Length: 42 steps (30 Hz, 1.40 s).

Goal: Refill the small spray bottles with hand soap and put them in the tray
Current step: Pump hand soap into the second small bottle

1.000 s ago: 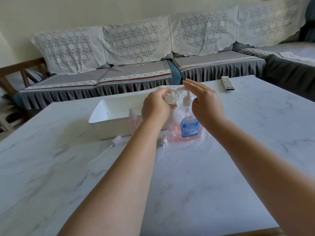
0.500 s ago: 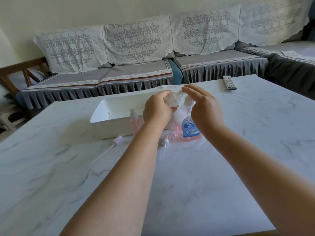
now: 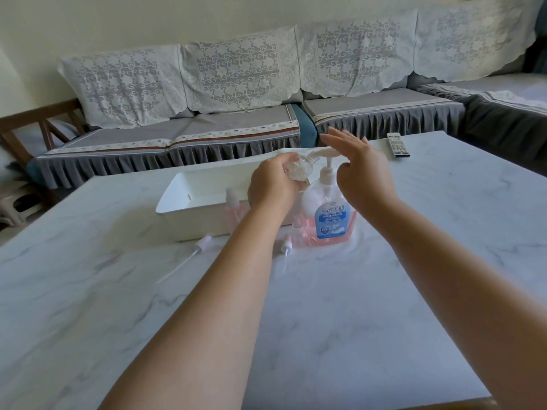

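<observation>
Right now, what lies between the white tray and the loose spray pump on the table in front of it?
Head view: nothing; bare marble table separates the white tray from the loose spray pump.

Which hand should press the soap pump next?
Right. The right hand hovers open over the pump head, while the left hand is occupied holding the small clear bottle under the spout.

Hand soap bottle (image 3: 328,214): pink liquid, blue label, white pump. Tray (image 3: 189,214): white. Surface (image 3: 325,321): white marble with grey veining. Sofa (image 3: 236,128): grey, with white floral lace covers (image 3: 236,75)
</observation>
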{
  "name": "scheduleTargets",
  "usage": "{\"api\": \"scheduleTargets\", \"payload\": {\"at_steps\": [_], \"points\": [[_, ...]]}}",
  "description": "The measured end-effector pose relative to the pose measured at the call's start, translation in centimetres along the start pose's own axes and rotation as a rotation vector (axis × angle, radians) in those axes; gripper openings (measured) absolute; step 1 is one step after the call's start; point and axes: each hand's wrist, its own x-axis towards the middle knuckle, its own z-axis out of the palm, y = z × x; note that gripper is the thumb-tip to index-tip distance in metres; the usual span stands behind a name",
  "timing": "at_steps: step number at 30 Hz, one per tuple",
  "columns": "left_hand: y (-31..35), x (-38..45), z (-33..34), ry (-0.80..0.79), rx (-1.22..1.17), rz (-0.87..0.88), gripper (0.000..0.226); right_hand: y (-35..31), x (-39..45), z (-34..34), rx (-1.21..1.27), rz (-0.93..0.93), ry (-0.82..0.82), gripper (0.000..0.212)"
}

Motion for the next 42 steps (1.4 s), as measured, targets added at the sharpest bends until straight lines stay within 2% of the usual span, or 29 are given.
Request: {"api": "scheduleTargets", "payload": {"at_steps": [7, 17, 22, 28, 33, 42], "points": [[-0.1, -0.1, 0.0, 0.003, 0.018, 0.034, 0.053, 0.2, -0.6, 0.8, 0.026, 0.018, 0.031, 0.062], [-0.9, -0.8, 0.7, -0.018, 0.028, 0.01, 0.045, 1.0, -2.6, 2.5, 0.033, 0.01, 0.071, 0.07], [-0.6, -0.5, 0.5, 0.0, 0.013, 0.005, 0.049, 0.6, -1.9, 2.4, 0.073, 0.009, 0.063, 0.069], [-0.1, 0.0, 0.1, 0.017, 0.01, 0.01, 0.057, 0.0, -0.7, 0.7, 0.051, -0.022, 0.051, 0.07], [-0.2, -0.1, 0.1, 0.013, 0.009, 0.024, 0.054, 0.3, -0.9, 1.0, 0.02, 0.022, 0.091, 0.063], [-0.4, -0.9, 0.4, -0.009, 0.036, 0.004, 0.05, 1.5, -2.1, 3.1, -0.036, -0.05, 0.145, 0.064]]}}
